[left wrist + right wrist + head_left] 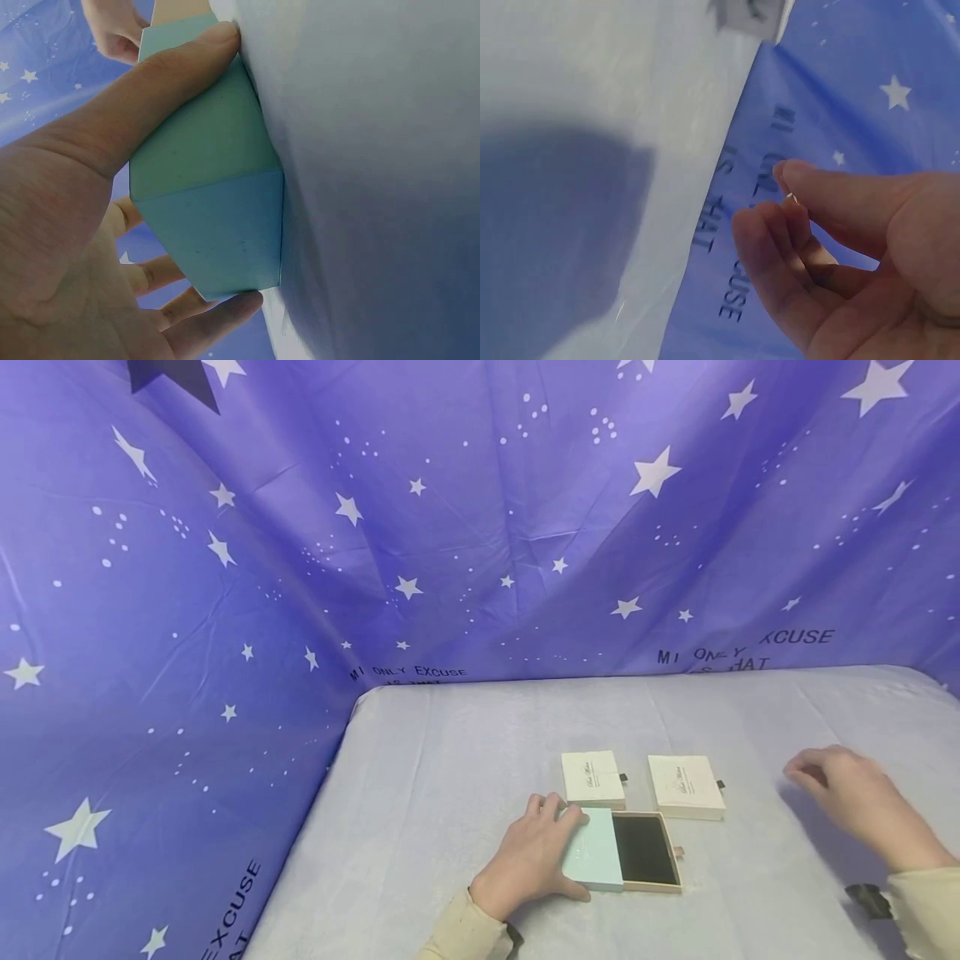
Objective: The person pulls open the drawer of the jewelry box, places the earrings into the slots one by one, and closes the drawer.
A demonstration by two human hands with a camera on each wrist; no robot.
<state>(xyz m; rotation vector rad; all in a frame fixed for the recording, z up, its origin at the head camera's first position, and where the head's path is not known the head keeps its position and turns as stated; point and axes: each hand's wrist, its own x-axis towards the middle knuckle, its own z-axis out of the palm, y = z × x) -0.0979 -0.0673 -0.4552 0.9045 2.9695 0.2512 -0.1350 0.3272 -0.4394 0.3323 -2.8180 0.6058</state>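
My left hand (pixel 528 856) grips a mint-green drawer box (pixel 592 849) across its sleeve. In the left wrist view the thumb (pixel 180 71) lies along one side of the sleeve and the fingertips reach the opposite side. The box's drawer (pixel 647 852) is slid out to the right, showing a black lining inside a tan rim and a small tan pull tab. Away to the right, above the table, my right hand (pixel 851 797) pinches a tiny shiny silvery piece (pixel 791 196) between thumb and forefinger. Its kind is mostly hidden by the fingertips.
Two cream boxes with black script and dark pull tabs stand just beyond the mint box: a left one (pixel 592 777) and a right one (pixel 686 785). A pale cloth covers the table (pixel 420 760). Purple star-printed curtains (pixel 480 527) hang behind and to the left.
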